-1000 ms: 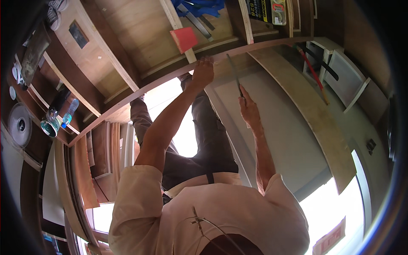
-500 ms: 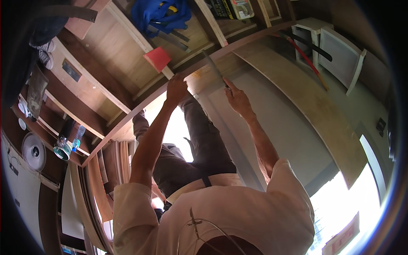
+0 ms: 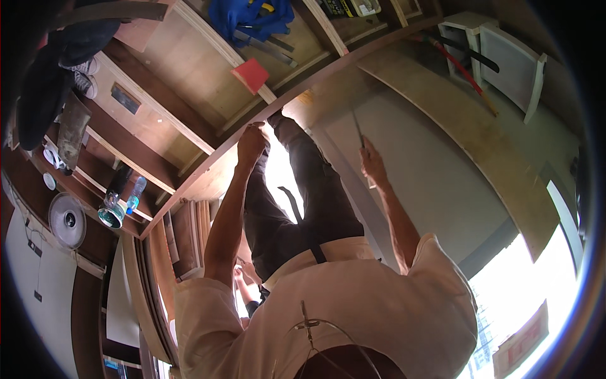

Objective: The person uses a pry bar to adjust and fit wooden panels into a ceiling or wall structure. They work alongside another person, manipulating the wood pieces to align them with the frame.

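Observation:
My right hand (image 3: 374,165) is closed around the handle of a long, narrow grey tool (image 3: 358,128) that looks like a file. Its thin end points up and away, clear of the frame. On the left, my left hand (image 3: 251,144) has its fingers curled at the near edge of a large wooden frame (image 3: 218,150). The fingertips are partly hidden. Just beyond that hand, a red flat piece (image 3: 251,76) lies on one of the frame's cross slats (image 3: 211,33).
A blue cloth bag (image 3: 252,19) and loose metal strips lie inside the frame. Far left are another person's shoes (image 3: 85,79), a fan (image 3: 67,221) and a bottle (image 3: 136,194). Another person's hand (image 3: 243,273) shows below my left arm. A long curved board (image 3: 454,139) and a red-handled tool (image 3: 464,72) lie right.
My left hand has shifted along the frame edge, toward me and away from the red piece. My right hand has drawn the grey tool back from the edge, rightward and closer. The view has shifted slightly.

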A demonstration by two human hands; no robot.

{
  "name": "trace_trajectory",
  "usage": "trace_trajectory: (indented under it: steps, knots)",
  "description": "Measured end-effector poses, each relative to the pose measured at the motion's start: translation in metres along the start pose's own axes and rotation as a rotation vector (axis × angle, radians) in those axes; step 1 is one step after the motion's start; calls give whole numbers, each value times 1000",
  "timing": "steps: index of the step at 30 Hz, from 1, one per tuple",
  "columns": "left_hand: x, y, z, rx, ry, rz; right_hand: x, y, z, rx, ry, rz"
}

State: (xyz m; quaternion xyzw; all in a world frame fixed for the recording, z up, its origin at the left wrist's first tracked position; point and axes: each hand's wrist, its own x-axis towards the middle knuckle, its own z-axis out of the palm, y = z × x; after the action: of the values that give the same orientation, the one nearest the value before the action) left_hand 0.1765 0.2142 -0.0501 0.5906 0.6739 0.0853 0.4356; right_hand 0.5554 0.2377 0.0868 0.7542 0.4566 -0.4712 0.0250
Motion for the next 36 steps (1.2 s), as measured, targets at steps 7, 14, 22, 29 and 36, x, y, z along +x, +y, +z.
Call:
trace_trajectory:
  steps: [7,14,22,29,36]
  knots:
    - [-18,1,-25,-217,131,-13,-72,-5,40,-50,101,-131]
    - [-33,8,-20,-229,213,101,-81,-26,12,-24,131,-54]
    - [10,92,-17,-245,175,103,-64,-38,-42,50,131,200]
    - [132,218,-1,-183,-52,160,59,25,-83,126,316,-165]
    - [273,277,105,144,134,82,154,-39,-191,320,131,-20]
